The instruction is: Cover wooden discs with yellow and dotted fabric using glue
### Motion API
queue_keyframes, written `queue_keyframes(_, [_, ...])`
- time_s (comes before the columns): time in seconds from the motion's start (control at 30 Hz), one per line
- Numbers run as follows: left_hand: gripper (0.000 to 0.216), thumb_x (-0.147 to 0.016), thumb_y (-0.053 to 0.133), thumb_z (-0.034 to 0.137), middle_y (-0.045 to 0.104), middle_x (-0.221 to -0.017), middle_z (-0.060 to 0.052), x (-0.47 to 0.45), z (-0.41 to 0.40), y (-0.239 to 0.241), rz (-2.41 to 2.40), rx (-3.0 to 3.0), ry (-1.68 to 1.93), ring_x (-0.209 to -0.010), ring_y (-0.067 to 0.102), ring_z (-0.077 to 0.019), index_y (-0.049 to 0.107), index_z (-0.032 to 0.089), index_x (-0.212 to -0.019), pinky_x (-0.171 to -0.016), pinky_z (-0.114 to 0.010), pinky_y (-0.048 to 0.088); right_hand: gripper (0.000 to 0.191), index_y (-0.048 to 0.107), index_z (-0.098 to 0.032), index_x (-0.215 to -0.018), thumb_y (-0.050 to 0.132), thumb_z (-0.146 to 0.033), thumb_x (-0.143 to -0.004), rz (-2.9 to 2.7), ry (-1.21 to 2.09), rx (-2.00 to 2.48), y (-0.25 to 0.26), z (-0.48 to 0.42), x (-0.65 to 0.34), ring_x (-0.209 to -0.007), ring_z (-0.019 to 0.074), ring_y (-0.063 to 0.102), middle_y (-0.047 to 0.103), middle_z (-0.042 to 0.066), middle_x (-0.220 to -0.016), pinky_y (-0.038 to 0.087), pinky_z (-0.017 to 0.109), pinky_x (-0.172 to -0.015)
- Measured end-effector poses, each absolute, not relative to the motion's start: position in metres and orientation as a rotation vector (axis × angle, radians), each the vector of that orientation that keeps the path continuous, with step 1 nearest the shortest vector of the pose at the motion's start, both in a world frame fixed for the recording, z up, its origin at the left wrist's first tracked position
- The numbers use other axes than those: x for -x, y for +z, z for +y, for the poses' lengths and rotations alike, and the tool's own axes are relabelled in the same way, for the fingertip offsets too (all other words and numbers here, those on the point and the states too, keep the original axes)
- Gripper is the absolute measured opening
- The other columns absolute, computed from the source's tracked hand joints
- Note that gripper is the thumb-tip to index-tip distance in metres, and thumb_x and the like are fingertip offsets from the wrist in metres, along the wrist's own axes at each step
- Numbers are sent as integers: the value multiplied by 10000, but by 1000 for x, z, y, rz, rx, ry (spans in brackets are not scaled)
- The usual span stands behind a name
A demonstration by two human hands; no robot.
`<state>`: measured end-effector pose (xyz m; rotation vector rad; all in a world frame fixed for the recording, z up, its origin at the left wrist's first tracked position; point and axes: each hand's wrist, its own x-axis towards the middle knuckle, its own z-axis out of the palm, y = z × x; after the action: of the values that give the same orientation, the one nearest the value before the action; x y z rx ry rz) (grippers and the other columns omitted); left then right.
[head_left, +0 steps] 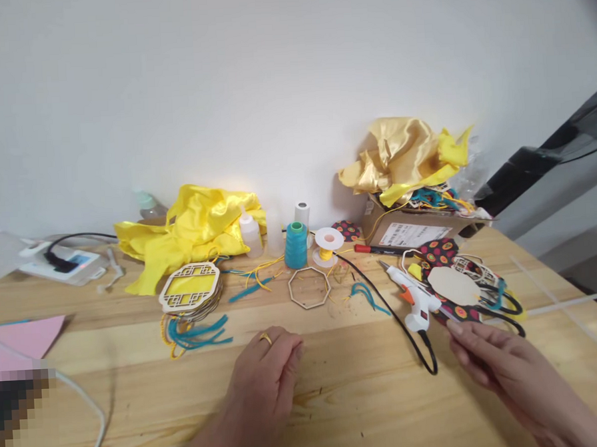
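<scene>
My left hand (266, 372), with a ring on one finger, rests on the wooden table with its fingers curled closed; nothing shows in it. At the right, my right hand (495, 356) pinches the end of a translucent glue stick (447, 315) at the back of a white and orange glue gun (417, 307). The gun lies on its side, nozzle toward the back left, its black cord looping below it. Beside it is a pale wooden oval (454, 285) on dark patterned fabric (437, 251). A thin octagonal wooden frame (309, 287) lies beyond my left hand.
Stacked lattice wooden pieces (190, 287) with teal tassels (197, 332) lie left. Behind stand a teal thread cone (296, 245), a yellow thread spool (327, 245) and a squeeze bottle (250, 233). Yellow satin (193, 222) and a cardboard box (404, 231) are against the wall.
</scene>
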<state>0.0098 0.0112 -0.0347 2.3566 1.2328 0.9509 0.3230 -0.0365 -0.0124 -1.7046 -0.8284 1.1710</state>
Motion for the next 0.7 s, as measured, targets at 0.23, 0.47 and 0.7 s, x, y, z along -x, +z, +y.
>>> queue_keyframes(0.23, [255, -912, 390, 184, 540, -620, 5, -8, 12, -35, 1255, -2380, 893, -588, 533, -149, 463, 215, -670, -540, -266, 390, 344, 567, -224, -460, 737, -483, -611, -1330, 262, 2146, 27, 12, -360, -428, 151, 359, 445, 24, -429, 184, 297, -441])
queue_keyframes(0.47, [220, -900, 412, 178, 571, -651, -4, -6, 12, -34, 1244, -2379, 875, -619, 544, -156, 515, 209, -708, -570, -273, 400, 332, 630, -251, -681, 840, -345, -441, -1492, 274, 2096, 1, 45, -388, -592, 221, 456, 518, 35, -601, 283, 358, -593])
queue_keyframes(0.7, [225, -892, 415, 178, 584, -648, -11, -8, 12, -32, 1236, -2336, 919, -618, 558, -157, 541, 207, -708, -567, -269, 412, 468, 586, -254, -688, 872, -399, -347, -1366, 258, 2174, 11, 48, -394, -661, 274, 521, 465, 15, -602, 325, 362, -593])
